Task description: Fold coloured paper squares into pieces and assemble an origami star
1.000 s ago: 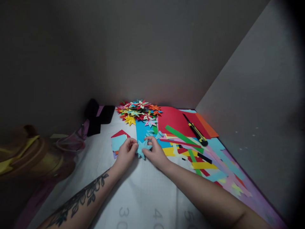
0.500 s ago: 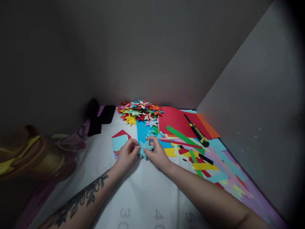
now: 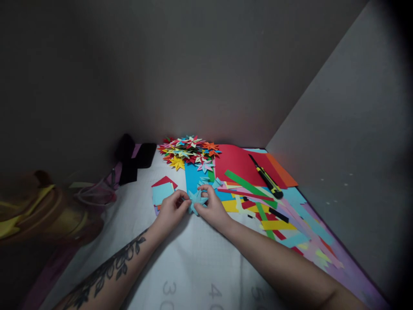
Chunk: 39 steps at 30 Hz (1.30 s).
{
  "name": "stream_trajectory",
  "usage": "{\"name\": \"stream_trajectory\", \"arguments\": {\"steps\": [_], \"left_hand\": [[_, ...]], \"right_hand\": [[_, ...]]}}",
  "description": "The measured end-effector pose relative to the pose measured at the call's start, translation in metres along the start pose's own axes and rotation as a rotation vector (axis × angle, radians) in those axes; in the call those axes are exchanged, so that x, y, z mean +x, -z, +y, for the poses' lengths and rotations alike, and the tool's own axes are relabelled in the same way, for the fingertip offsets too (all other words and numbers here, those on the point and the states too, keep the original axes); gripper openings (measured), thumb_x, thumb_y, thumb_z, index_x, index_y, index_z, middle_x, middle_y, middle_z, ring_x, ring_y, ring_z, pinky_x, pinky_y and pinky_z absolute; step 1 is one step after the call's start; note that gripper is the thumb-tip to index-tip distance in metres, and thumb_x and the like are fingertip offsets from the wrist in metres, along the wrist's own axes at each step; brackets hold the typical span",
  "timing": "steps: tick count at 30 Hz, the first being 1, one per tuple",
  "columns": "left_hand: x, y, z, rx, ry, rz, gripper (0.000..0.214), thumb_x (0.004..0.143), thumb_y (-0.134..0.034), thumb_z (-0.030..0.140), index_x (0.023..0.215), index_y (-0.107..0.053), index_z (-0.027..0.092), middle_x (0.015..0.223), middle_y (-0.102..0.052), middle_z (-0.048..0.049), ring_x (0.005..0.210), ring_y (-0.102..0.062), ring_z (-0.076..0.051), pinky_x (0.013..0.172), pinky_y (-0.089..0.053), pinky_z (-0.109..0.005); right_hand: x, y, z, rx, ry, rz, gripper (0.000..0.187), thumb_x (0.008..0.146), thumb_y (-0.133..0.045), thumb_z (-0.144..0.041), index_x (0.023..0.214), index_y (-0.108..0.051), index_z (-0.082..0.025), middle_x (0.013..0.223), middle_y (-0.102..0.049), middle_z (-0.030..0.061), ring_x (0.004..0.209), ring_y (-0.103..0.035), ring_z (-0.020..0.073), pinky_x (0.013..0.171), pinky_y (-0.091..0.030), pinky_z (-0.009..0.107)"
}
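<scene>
A light blue folded paper star (image 3: 197, 199) is held between both hands just above the white sheet. My left hand (image 3: 174, 209) pinches its left points between thumb and fingers. On the other side, my right hand (image 3: 213, 209) grips the right points, thumb on the front. Just beyond the star lie small light blue folded paper pieces (image 3: 218, 183), partly hidden by my right hand. Left of my left hand is a stack of square paper sheets (image 3: 162, 193), with light blue and red ones showing.
A heap of multicoloured paper stars (image 3: 185, 150) sits at the back. Right of it, a yellow-black box cutter (image 3: 266, 177) lies on red paper (image 3: 230, 161). Coloured paper strips (image 3: 275, 224) spread over the right side. Blurred terracotta and yellow objects (image 3: 45, 211) stand at left.
The star has turned slightly between the fingers, and my left fingers have shifted a little on its edge. Everything else stays in place.
</scene>
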<state>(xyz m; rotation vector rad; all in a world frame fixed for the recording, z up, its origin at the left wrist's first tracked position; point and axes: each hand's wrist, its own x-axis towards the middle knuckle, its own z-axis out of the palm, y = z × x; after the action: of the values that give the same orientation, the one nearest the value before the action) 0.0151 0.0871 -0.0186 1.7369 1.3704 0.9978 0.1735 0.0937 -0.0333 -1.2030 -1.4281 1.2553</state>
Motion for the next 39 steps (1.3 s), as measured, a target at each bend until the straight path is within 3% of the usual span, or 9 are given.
{"name": "stream_trajectory", "arguments": {"steps": [7, 16, 25, 32, 39], "left_hand": [[0.001, 0.005, 0.002, 0.071, -0.236, 0.063, 0.010, 0.084, -0.052, 0.022, 0.078, -0.058, 0.017, 0.093, -0.060, -0.0059, 0.091, -0.056, -0.017, 0.079, -0.045, -0.028], [0.003, 0.016, -0.004, 0.462, -0.460, 0.001, 0.013, 0.086, -0.050, 0.018, 0.091, -0.062, 0.021, 0.107, -0.056, -0.0070, 0.097, -0.053, -0.020, 0.083, -0.045, -0.035], [0.005, 0.020, 0.001, 0.470, -0.470, -0.088, 0.012, 0.087, -0.048, 0.019, 0.090, -0.060, 0.019, 0.104, -0.056, -0.0088, 0.097, -0.052, -0.020, 0.082, -0.046, -0.035], [0.007, 0.024, -0.001, 0.419, -0.502, -0.042, 0.016, 0.088, -0.046, 0.019, 0.088, -0.062, 0.019, 0.098, -0.058, -0.0076, 0.091, -0.053, -0.018, 0.080, -0.045, -0.033], [0.006, 0.022, 0.000, 0.513, -0.511, -0.054, 0.016, 0.086, -0.047, 0.014, 0.091, -0.061, 0.021, 0.111, -0.055, -0.0090, 0.101, -0.051, -0.021, 0.085, -0.044, -0.037]], "right_hand": [[0.000, 0.002, -0.004, -0.082, 0.042, 0.064, 0.040, 0.068, -0.058, -0.016, 0.104, -0.043, -0.023, 0.082, -0.059, -0.0011, 0.068, -0.058, 0.0130, 0.061, -0.045, 0.024], [0.000, 0.002, -0.006, -0.099, 0.046, 0.050, 0.039, 0.070, -0.056, -0.016, 0.105, -0.042, -0.023, 0.085, -0.060, 0.0001, 0.077, -0.059, 0.0151, 0.066, -0.046, 0.026], [-0.001, 0.002, -0.003, -0.111, 0.051, 0.055, 0.040, 0.069, -0.056, -0.016, 0.106, -0.042, -0.023, 0.088, -0.058, 0.0009, 0.079, -0.058, 0.0151, 0.070, -0.046, 0.027], [-0.001, 0.002, -0.004, -0.061, 0.091, 0.031, 0.040, 0.069, -0.056, -0.015, 0.105, -0.042, -0.023, 0.087, -0.057, 0.0003, 0.078, -0.058, 0.0147, 0.069, -0.047, 0.028], [-0.001, 0.000, -0.001, -0.028, 0.087, 0.022, 0.040, 0.070, -0.057, -0.016, 0.106, -0.041, -0.023, 0.087, -0.057, -0.0001, 0.074, -0.057, 0.0134, 0.067, -0.047, 0.026]]}}
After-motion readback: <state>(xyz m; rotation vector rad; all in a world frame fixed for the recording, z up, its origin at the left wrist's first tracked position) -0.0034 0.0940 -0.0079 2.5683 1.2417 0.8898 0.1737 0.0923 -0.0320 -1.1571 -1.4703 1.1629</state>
